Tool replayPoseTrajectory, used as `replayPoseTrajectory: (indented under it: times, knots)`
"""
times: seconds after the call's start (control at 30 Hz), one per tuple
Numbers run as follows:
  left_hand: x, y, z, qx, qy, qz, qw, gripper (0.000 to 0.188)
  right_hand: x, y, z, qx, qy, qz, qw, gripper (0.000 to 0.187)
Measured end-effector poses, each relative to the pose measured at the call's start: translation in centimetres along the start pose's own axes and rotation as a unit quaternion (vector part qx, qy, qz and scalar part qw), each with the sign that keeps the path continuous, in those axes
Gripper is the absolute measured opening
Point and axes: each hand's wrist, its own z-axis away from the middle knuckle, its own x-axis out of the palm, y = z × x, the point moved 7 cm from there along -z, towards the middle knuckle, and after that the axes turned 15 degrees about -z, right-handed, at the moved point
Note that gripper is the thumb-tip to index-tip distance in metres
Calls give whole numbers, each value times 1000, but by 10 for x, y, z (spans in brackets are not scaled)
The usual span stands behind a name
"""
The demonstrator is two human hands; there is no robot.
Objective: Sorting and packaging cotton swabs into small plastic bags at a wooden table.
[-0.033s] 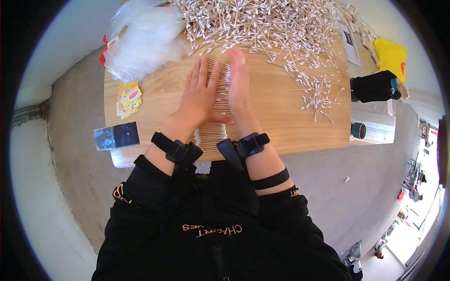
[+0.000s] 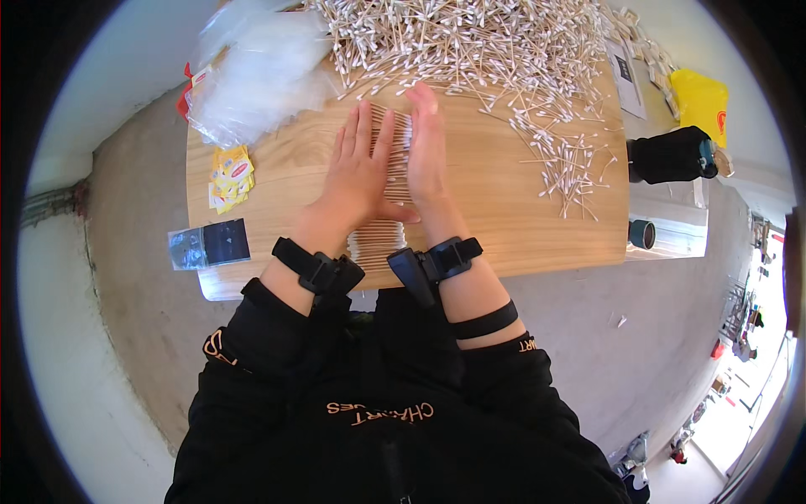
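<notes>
A long row of cotton swabs (image 2: 377, 244) lies side by side on the wooden table (image 2: 495, 227), running from near my wrists to beyond my fingers. My left hand (image 2: 357, 172) rests flat over the row, fingers stretched forward and thumb reaching across it to the right. On its right edge stands my right hand (image 2: 427, 151), fingers straight, its palm side against the white swab tips. Neither hand grips anything. The middle of the row is partly hidden under my left hand. Past my fingertips spreads a big heap of loose cotton swabs (image 2: 470, 42).
Clear plastic bags (image 2: 264, 80) are piled at the far left. Nearer lie yellow paper labels (image 2: 231, 178) and a dark flat packet (image 2: 225, 242). Scattered swabs (image 2: 575, 172) reach down the right side. Beyond the right edge are a black-covered bottle (image 2: 672, 157) and a yellow bag (image 2: 699, 101).
</notes>
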Motion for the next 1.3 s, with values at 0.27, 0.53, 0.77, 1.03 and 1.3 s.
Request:
replayPoseTrajectory:
  times: [0.27, 0.53, 0.77, 1.03, 1.3]
  knots:
    - [-21, -6, 7, -10, -1, -55, 998, 141, -20, -7, 3, 5, 3, -7, 1000, 65]
    - [-4, 9, 6, 45, -37, -86, 995, 135, -7, -1, 3, 22, -7, -4, 1000, 63]
    - [-8, 5, -3, 81, -30, -56, 995, 136, -9, -9, 2, 25, 8, 23, 999, 61]
    - [-7, 3, 10, 80, -12, -24, 996, 136, -17, -21, 0, 42, 38, 29, 998, 60]
    - [-8, -14, 16, 30, -26, -30, 999, 130, -5, -45, 14, -24, -13, 465, 885, 28]
